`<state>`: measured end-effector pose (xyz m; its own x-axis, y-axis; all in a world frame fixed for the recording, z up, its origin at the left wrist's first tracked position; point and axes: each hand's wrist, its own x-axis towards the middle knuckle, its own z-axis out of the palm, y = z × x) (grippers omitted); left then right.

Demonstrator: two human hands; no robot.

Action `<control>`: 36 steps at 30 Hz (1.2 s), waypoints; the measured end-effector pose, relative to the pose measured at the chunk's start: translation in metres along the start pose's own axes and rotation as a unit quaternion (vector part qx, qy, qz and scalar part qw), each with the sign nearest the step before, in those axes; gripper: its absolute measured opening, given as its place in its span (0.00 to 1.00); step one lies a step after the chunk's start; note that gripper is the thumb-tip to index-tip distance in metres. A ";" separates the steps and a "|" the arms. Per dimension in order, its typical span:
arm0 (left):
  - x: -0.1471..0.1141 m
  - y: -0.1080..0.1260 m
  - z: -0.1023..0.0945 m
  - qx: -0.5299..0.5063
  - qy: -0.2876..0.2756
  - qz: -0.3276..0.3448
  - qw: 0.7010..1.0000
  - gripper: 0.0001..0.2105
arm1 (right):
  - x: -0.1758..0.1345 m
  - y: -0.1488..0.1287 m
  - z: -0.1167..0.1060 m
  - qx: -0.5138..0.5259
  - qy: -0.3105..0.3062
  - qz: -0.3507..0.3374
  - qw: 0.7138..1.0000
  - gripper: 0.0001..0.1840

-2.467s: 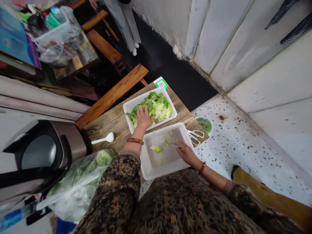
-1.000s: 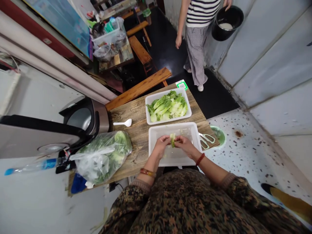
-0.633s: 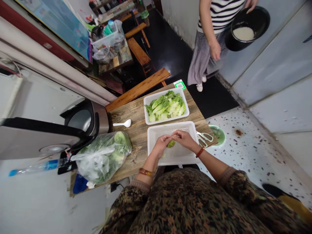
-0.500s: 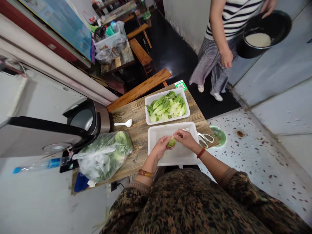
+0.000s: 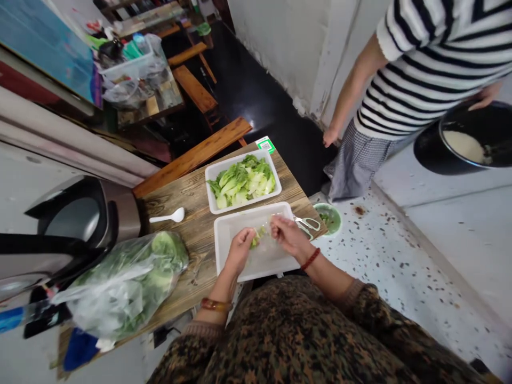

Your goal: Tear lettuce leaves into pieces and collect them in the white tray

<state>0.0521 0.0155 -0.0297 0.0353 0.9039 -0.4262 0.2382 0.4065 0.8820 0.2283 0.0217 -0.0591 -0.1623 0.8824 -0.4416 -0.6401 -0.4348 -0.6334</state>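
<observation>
Over the near white tray point(image 5: 224, 256), my left hand point(image 5: 240, 249) pinches a small piece of lettuce point(image 5: 255, 241). My right hand point(image 5: 290, 236) is closed just to its right, fingers curled together. What it holds, if anything, is too small and blurred to make out. Small green bits show between the hands. Behind stands a second white tray point(image 5: 212, 204), heaped with torn lettuce leaves point(image 5: 244, 181). A pair of scissors point(image 5: 308, 223) with pale handles lies by the near tray's right end.
To the left are a bag of greens point(image 5: 132, 282), a white spoon point(image 5: 168, 216) and a rice cooker point(image 5: 100, 208). A green basin point(image 5: 328, 218) stands on the floor at right. A person in a striped top point(image 5: 440, 69) carries a black pot point(image 5: 432, 149) close by.
My hands have drawn apart, the lettuce piece staying in the left. The view has shifted, moving the table leftward in it. The person with the pot has come nearer.
</observation>
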 end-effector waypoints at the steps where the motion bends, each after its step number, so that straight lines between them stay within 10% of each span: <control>1: 0.000 -0.001 0.000 -0.036 0.009 -0.019 0.999 0.17 | -0.004 -0.013 -0.011 -0.047 0.038 -0.054 0.997 0.18; 5: 0.000 -0.005 -0.004 -0.150 0.012 -0.095 0.984 0.19 | -0.015 -0.053 -0.086 -0.366 0.208 -0.262 0.869 0.16; 8: 0.000 -0.009 -0.009 -0.185 0.025 -0.111 0.976 0.20 | -0.012 -0.051 -0.157 -0.503 0.279 -0.297 0.762 0.18; 13: -0.001 -0.015 -0.014 -0.210 0.050 -0.111 0.970 0.21 | 0.005 -0.017 -0.222 -0.576 0.277 -0.209 0.741 0.24; 20: 0.033 0.022 -0.030 -0.174 0.103 -0.008 0.979 0.19 | 0.017 0.004 -0.164 -0.503 0.241 -0.256 0.790 0.26; 27: 0.114 0.077 -0.056 0.143 0.178 0.191 0.955 0.27 | 0.009 0.006 -0.106 -0.484 0.154 -0.229 0.830 0.25; 36: 0.079 0.013 -0.065 0.055 0.110 0.103 0.987 0.31 | -0.006 0.029 -0.067 -0.476 0.029 -0.119 0.871 0.27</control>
<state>-0.0052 0.1014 -0.0386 -0.1142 0.9780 -0.1747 0.3532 0.2043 0.9130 0.2614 -0.0083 -0.1178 -0.0550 0.9693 -0.2396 0.2676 -0.2169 -0.9388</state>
